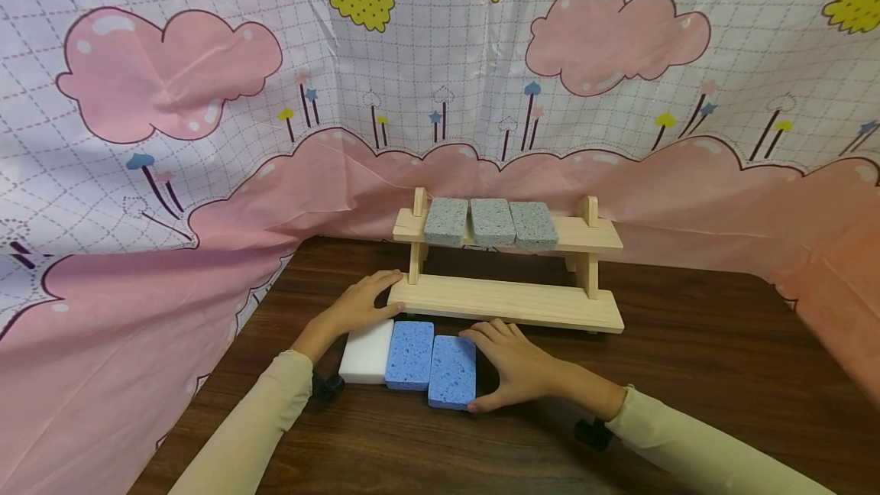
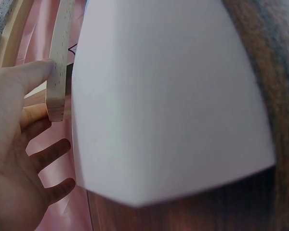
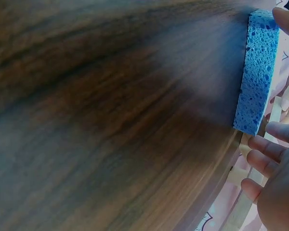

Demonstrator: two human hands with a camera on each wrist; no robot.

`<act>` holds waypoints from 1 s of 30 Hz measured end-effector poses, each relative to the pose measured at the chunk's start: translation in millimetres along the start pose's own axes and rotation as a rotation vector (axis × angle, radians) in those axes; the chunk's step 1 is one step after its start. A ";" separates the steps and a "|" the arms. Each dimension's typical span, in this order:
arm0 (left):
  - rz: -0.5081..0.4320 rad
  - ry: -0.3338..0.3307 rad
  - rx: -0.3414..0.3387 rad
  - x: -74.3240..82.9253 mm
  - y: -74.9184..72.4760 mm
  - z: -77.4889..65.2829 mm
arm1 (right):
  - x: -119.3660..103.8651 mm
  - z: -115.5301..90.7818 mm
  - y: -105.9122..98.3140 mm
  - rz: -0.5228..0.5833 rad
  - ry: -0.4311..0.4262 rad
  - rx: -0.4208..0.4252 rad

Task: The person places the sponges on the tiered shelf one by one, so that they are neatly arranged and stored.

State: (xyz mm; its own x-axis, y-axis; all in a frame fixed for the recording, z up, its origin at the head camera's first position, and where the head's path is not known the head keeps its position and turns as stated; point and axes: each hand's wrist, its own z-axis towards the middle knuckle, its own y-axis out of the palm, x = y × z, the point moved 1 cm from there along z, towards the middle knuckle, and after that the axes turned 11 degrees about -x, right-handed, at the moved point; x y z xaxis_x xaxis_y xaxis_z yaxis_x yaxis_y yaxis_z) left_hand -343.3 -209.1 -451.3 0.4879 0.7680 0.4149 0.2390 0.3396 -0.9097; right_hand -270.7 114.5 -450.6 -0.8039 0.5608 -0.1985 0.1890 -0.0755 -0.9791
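Observation:
My left hand [image 1: 357, 305] grips the left end of the lower board of a two-tier wooden shelf [image 1: 509, 300], thumb at the front edge and forefinger at the far edge. Beneath its wrist lies a white sponge [image 1: 367, 354], which fills much of the left wrist view. Two blue sponges follow it to the right, the left one [image 1: 410, 355] beside the white, the right one [image 1: 451, 373] slightly nearer me. Around that right blue sponge curves my right hand [image 1: 519, 365], thumb at its near corner and fingertips at its far end.
Three grey-green sponges [image 1: 493, 221] lie side by side on the shelf's upper board [image 1: 591, 234]. Dark wooden table [image 1: 674, 357] surrounds everything. A patterned pink and white cloth [image 1: 440, 59] hangs behind and along both sides.

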 end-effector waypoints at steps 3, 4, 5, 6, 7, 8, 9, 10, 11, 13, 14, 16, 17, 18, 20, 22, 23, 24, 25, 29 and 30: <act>0.006 0.012 0.004 2.5 -1.8 -0.6 | -0.7 1.3 0.7 0.000 -0.003 -0.008; 0.006 0.011 0.004 3.0 -2.1 -0.8 | -0.8 1.8 1.2 0.001 -0.008 -0.010; 0.008 0.012 0.005 3.0 -2.1 -0.8 | -0.7 2.2 1.7 0.002 -0.007 -0.016; 0.009 0.012 0.004 3.2 -2.2 -0.8 | -0.5 2.6 2.4 0.005 -0.007 -0.022; 0.009 0.011 0.003 3.3 -2.2 -0.8 | -0.3 3.0 3.1 0.005 -0.007 -0.026; 0.009 0.011 0.003 3.3 -2.2 -0.8 | -0.3 3.4 3.5 0.010 -0.006 -0.033; 0.008 0.011 0.004 3.3 -2.1 -0.8 | -0.2 3.8 4.1 0.014 -0.005 -0.038; 0.007 0.011 0.004 3.2 -2.0 -0.7 | -0.2 4.1 4.5 0.018 -0.004 -0.042; 0.007 0.010 0.004 3.0 -1.9 -0.7 | -0.1 4.3 4.9 0.025 -0.001 -0.048; 0.008 0.008 0.005 2.5 -1.3 -0.4 | -0.3 4.8 5.6 0.030 0.001 -0.052; 0.008 0.007 0.004 2.3 -1.1 -0.4 | -0.5 5.1 5.8 0.033 0.002 -0.055; 0.008 0.004 0.003 2.3 -0.9 -0.3 | -0.7 5.5 6.3 0.033 0.005 -0.057; 0.008 0.004 0.003 2.4 -0.9 -0.3 | -0.4 5.7 6.8 0.030 0.006 -0.058; 0.007 0.003 0.003 2.5 -0.9 -0.4 | -0.3 6.0 7.1 0.027 0.009 -0.060; 0.003 0.002 0.001 3.3 -1.3 -0.7 | 0.0 6.3 7.6 0.027 0.013 -0.067; 0.001 0.003 0.001 3.5 -1.3 -0.7 | 0.1 6.6 8.1 0.031 0.019 -0.076; 0.000 0.002 0.001 3.5 -1.2 -0.8 | 0.2 6.7 8.4 0.034 0.022 -0.081; 0.001 0.002 0.001 3.1 -0.9 -0.7 | -0.1 6.7 8.4 0.038 0.026 -0.087; 0.001 0.002 0.002 2.7 -0.7 -0.6 | -0.2 6.7 8.6 0.042 0.028 -0.093; -0.001 0.003 0.004 1.9 -0.1 -0.7 | -0.7 6.9 9.5 0.056 0.034 -0.106; -0.002 0.004 0.004 2.0 -0.2 -0.7 | -0.8 6.9 9.8 0.058 0.034 -0.106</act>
State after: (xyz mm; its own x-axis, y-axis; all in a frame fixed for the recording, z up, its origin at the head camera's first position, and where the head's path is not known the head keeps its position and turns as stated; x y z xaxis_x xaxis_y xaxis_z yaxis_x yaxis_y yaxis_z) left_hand -341.8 -208.0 -450.3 0.4908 0.7650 0.4170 0.2367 0.3436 -0.9088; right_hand -272.1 107.6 -460.4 -0.7705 0.5860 -0.2510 0.2948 -0.0217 -0.9553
